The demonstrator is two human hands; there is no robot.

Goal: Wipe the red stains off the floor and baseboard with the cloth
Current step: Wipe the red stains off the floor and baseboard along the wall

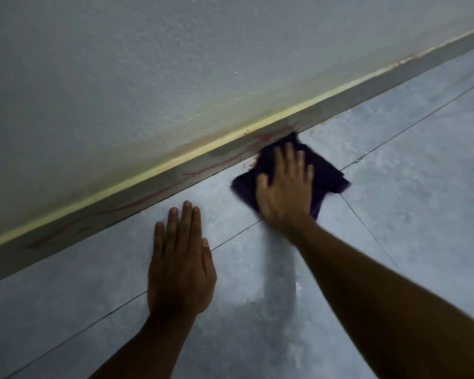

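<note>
The single head-worn camera is looking forward and steeply down, tilted, from close above the floor (394,187). It is facing the baseboard (148,187) and wall (121,64), which are crossing the view diagonally.

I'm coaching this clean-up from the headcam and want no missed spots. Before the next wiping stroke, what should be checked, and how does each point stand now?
1. Right hand flat on the dark purple folded cloth: ok.
2. Cloth's far corner reaches the grey baseboard: ok.
3. Left hand braced, palm down, on the pale grey tiled floor: ok.
4. Red streaks gone from baseboard: not ok, they run leftward from the cloth.
5. Floor under cloth clean: cannot tell.
</note>
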